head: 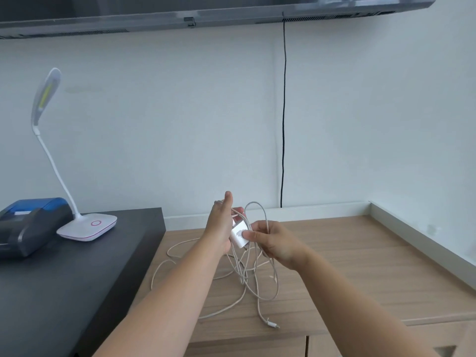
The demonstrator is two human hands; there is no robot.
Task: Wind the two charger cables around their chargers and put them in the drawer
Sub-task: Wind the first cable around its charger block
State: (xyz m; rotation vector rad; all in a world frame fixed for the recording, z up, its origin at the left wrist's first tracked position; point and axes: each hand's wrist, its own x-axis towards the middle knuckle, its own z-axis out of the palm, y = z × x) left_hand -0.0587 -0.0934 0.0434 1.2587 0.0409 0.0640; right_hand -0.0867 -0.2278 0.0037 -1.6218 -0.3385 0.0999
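One small white plastic charger block (pixel 239 235) pinched in right hand (pixel 277 243), steadied by left hand (pixel 219 228), thumb raised; pale braided cables (pixel 247 279) mostly unwound, heaped mid wooden counter (pixel 360 266); drawer step pending.

There is one view only, from a camera worn on the person's head, facing forward and slightly down across a wooden bench (pixel 347 266) toward a pale wall (pixel 180 124). It sits close over the work: both forearms reach in from the near edge, and the left hand (pixel 219 228) and right hand (pixel 278 243) meet around mid-frame. The wide lens takes in a dark raised surface (pixel 77 279) at near left, the bench's far right corner, and the underside of a screen (pixel 231 14) along the top.
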